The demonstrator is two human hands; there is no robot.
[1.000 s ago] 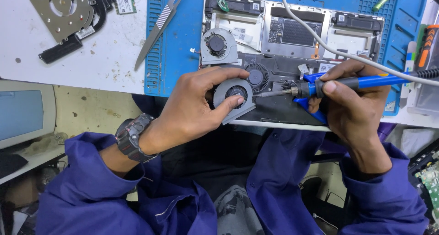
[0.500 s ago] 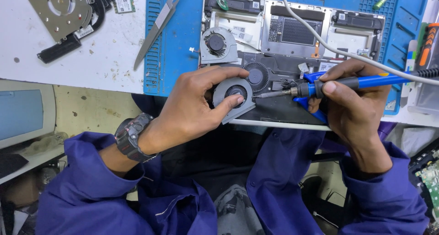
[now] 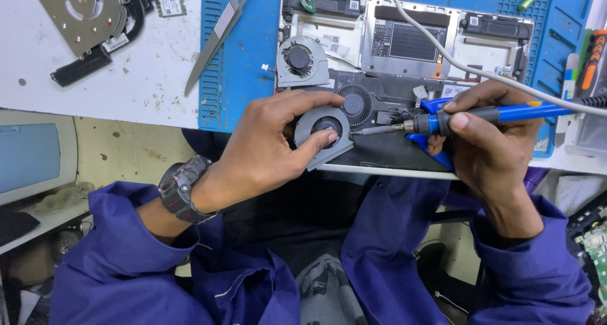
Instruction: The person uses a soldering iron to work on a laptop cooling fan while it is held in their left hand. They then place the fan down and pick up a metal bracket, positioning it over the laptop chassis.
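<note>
Two hands: left hand (image 3: 265,148) grip pinches round grey metal fan (image 3: 324,135); right hand (image 3: 490,141) grip clenched w/ blue-handled soldering iron (image 3: 480,116).

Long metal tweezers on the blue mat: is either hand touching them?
No, the long metal tweezers lie alone, far from the left hand and right hand.

No visible change: hands (image 3: 265,148) static.

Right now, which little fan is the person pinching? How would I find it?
Start at the opened laptop lying on the blue mat. At its near edge, the left hand pinches a small grey fan, tilted up off the laptop. Two other fans sit flat and untouched just behind it; only this one has the tip of the blue-handled tool pointing at it.
</note>
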